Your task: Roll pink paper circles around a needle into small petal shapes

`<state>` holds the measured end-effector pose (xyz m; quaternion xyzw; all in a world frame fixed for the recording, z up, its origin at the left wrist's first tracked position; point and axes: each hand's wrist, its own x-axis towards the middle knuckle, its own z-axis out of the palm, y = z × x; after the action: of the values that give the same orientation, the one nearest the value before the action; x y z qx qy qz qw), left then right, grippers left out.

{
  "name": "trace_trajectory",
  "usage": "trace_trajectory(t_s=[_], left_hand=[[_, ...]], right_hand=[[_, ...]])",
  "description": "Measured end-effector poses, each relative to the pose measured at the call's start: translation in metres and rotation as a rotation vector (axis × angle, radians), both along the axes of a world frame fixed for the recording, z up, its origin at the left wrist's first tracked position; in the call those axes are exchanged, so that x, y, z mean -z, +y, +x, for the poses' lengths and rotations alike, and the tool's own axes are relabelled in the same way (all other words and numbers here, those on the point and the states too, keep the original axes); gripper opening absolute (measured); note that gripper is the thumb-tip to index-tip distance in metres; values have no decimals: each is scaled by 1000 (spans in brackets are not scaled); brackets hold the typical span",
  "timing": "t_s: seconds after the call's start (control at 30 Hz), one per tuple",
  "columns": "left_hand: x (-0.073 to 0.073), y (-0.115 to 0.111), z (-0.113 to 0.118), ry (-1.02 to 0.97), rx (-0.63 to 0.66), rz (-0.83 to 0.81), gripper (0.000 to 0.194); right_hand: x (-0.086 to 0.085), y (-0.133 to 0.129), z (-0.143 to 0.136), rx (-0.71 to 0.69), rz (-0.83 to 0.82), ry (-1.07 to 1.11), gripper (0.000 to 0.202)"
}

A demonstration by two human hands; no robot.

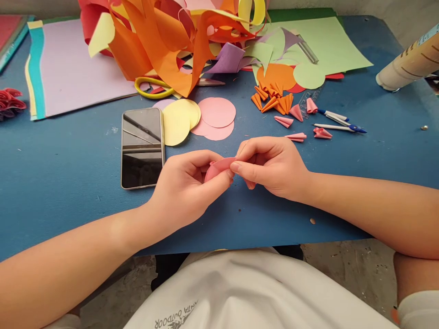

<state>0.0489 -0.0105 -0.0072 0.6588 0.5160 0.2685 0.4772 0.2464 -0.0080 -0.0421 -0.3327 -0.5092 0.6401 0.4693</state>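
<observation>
Between both hands is a piece of pink paper [219, 168], curled and partly folded, over the near part of the blue table. My left hand [192, 183] pinches its left side between thumb and fingers. My right hand [270, 167] grips the right end, thumb against the paper's edge. Fingers hide part of the sheet. Beyond the hands lie pink paper circles [217, 112] and yellow paper circles [176, 123]. Folded pink paper cones [284, 121] and a cluster of orange paper cones [274, 98] rest past my right hand.
A phone [142, 148] lies left of the circles. Orange paper scraps [164, 41] pile at the back, with yellow-handled scissors [154, 87] below. A compass [339, 128] and a glue bottle [408, 61] are to the right. Lilac sheets [82, 68] lie back left on the blue table [68, 183].
</observation>
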Motion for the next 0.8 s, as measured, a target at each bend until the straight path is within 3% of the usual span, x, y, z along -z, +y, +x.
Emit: trace_trajectory(t_s=[0.37,0.6,0.8], left_hand=[[0,2,-1,-5,52,-61,19],[0,5,-1,-129,31,-217,18],[1,5,-3,-64,40,-192,19]], right_hand=[[-4,-1,-2,-2,-120,-12,26],[-3,-1,-1,10,-55,-87,28],[-3,-1,2,-34,-31,-135,27]])
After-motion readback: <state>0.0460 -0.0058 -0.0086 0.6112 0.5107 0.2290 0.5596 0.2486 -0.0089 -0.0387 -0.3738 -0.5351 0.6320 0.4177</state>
